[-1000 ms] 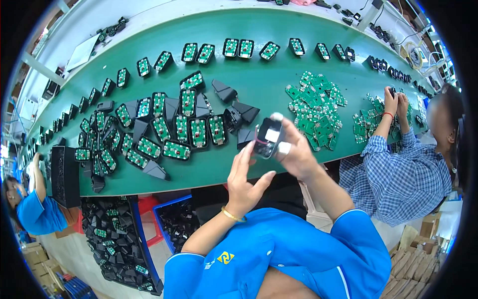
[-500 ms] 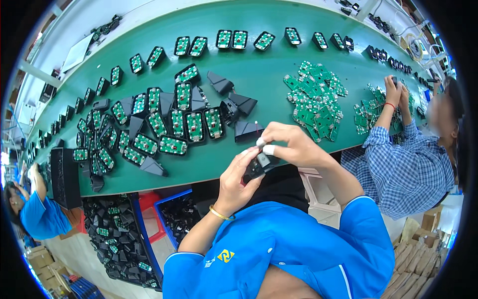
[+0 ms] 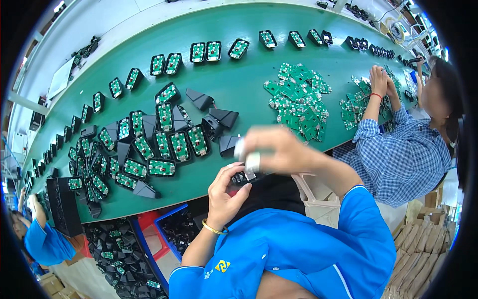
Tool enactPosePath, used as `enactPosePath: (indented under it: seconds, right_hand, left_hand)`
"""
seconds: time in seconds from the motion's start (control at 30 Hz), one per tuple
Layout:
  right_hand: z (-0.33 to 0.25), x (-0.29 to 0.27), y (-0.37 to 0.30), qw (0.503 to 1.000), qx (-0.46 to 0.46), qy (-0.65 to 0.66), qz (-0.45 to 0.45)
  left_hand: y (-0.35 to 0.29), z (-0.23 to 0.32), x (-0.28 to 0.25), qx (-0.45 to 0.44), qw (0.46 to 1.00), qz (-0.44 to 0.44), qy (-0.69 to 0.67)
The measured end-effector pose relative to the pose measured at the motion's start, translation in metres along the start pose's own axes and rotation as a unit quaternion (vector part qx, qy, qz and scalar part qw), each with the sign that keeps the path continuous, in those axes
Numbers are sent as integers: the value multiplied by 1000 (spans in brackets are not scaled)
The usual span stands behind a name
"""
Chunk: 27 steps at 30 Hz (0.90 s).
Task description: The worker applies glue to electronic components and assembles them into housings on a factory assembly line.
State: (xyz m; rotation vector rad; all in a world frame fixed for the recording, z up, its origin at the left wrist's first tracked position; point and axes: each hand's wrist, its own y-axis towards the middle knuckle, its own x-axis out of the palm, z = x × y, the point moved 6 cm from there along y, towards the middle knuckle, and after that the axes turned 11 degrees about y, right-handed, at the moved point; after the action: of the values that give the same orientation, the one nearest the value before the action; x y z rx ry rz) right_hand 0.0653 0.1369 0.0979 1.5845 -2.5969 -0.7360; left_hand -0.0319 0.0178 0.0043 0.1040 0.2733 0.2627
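Small black plastic housing (image 3: 239, 178) with a pale grey patch: held in the left hand (image 3: 224, 193), close in front of the body at the near edge of the green-topped table (image 3: 226, 84). Left fingers and thumb curled around it; grip looks firm. Right hand (image 3: 281, 150) just above, blurred, white covers (image 3: 253, 162) on its fingertips. Whether it pinches anything, or touches the housing, cannot tell.

Step in hand, as I judge it: close two-handed work on this one piece, left steadying, right working at its top. Next move would call for a steady left grip and careful right fingertip placement.

Around: a black wedge-shaped plastic shell (image 3: 228, 145) just beyond the hands. Leftward, a cluster of black housings with green circuit boards (image 3: 179, 146) seated in them. Rightward, a heap of loose green circuit boards (image 3: 301, 107). Similar board-filled housings (image 3: 197, 52) line the far side.
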Motion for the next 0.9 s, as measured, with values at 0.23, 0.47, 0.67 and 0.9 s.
enactPosePath:
  seconds: [0.23,0.47,0.67,0.9]
  right_hand:
    - [83,-129,8,819,105,-554,106]
    - [101,-103,16,804,61,-586,81]
    - [84,-80,17,889,19,-456,27]
    - [101,-107,18,854,114,-506,27]
  left_hand:
    - [-5,-11,2,-62,991,14,-119]
    - [-7,-14,4,-94,981,-4,-171]
    - [-9,-15,4,-92,978,-4,-185]
    - [-8,-17,4,-81,978,-2,-193]
